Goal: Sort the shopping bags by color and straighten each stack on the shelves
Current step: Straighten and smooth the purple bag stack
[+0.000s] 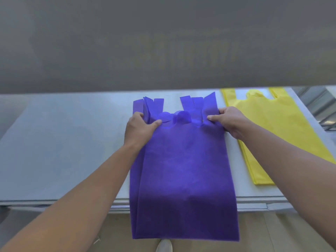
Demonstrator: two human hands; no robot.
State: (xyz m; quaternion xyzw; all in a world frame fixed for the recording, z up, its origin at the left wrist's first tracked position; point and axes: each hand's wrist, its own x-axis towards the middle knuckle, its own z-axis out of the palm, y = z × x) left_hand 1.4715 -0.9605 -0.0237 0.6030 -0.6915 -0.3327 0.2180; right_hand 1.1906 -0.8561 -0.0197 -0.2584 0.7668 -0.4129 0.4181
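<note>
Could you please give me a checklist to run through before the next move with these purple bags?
1. Left hand grip on the purple bags: ok, thumb on top by the handles.
2. Right hand grip: ok, same on the other side.
3. Handle strips aligned: not ok, fanned apart.
4. Purple bags fully on the shelf: not ok, lower part overhangs the front edge.
5. Clear of the yellow bags: ok, shelf shows between.
6. Colours unmixed within the stack: cannot tell.
</note>
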